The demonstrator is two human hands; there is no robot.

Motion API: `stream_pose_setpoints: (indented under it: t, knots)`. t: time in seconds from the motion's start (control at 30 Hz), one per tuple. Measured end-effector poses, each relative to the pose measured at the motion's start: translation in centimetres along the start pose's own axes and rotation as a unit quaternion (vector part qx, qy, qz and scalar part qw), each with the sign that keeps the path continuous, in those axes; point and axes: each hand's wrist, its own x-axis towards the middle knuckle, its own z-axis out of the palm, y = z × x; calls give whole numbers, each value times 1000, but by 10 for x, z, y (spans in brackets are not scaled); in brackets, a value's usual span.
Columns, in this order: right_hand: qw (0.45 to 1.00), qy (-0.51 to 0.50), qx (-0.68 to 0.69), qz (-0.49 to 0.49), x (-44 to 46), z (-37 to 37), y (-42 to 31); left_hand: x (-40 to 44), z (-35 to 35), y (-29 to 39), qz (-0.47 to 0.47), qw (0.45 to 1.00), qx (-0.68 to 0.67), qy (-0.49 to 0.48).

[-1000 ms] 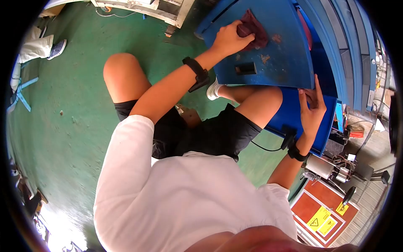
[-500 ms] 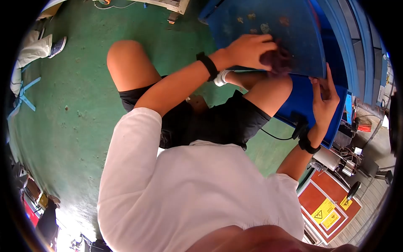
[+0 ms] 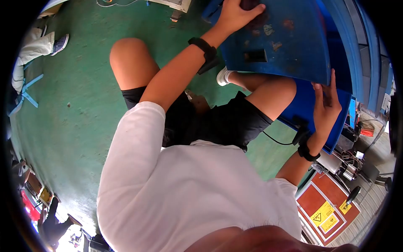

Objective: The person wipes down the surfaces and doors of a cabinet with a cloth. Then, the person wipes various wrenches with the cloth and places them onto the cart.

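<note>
My left hand (image 3: 236, 16) is at the top edge of the view, pressing a dark maroon cloth (image 3: 250, 4) against the blue metal panel (image 3: 294, 46). The cloth is mostly hidden under the palm and cut off by the frame. Worn, pale and rusty patches and a rectangular slot (image 3: 255, 56) mark the panel's face. At the panel's near right corner, my right hand (image 3: 326, 105) grips the edge, its thumb and fingers around the corner. Below that hand lies a deeper-blue metal surface (image 3: 300, 98). Both wrists wear black bands.
My bare knees flank the view over a green floor (image 3: 75, 126). A black cable (image 3: 277, 142) runs beside the right knee. A red-brown panel with yellow warning labels (image 3: 323, 213) stands at lower right. Another person's shoe (image 3: 61, 44) is at upper left, near a blue stand (image 3: 28, 93).
My left hand has moved up and left across the panel with the cloth, uncovering the slot. My right hand stays at the corner. The view has shifted slightly.
</note>
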Motion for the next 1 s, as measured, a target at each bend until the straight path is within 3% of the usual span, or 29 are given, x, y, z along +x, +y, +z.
stream_pose_setpoints:
  t: [0.07, 0.1, 0.17, 0.3, 0.37, 0.4, 0.47, 0.5, 0.63, 0.67, 0.73, 0.83, 0.9, 0.97, 1.0]
  knots:
    - [1000, -16, -17, 18, -2, -2, -5, 5, -1, 3, 122, 992, -33, 25]
    - [998, -32, -41, 36, -4, -3, -6, 3, 0, -5, 122, 992, -31, 24]
    - [999, -18, -35, 22, -6, 1, -8, -7, 9, -41, 7, 999, -23, 42]
    - [999, -3, -30, 18, -7, 3, -13, -32, 21, -129, -48, 992, 96, 66]
    - [999, 1, -34, 8, -6, 4, -12, -45, 14, -125, -284, 958, 21, -32]
    - [999, 4, -37, 3, -6, 4, -12, -46, 13, -123, -283, 959, 21, -29]
    - [999, 4, -41, -1, -7, 4, -12, -46, 15, -118, -375, 923, -83, -5]
    - [999, 5, -46, -3, -6, 4, -12, -41, 16, -112, -372, 925, -83, -2]
    - [999, 12, -30, -6, -7, 5, -8, 1, 19, -66, -175, 970, -167, 36]
    - [1000, 8, -20, 10, -8, 5, -10, 12, 13, -46, -173, 971, -163, 37]
    - [1000, 1, -5, 26, -10, 4, -15, 24, 3, -11, 117, 987, -103, 29]
    - [999, -25, -16, 34, -12, 5, -22, 24, 6, -8, 120, 989, -80, 33]
    - [999, -17, -25, 16, -14, 7, -26, 18, 8, -45, 109, 990, -88, 21]
    - [999, -12, -32, 8, -16, 9, -32, 5, 16, -103, -32, 998, -13, 53]
    - [999, -10, -41, 1, -17, 10, -36, -2, 16, -128, -105, 993, -42, 32]
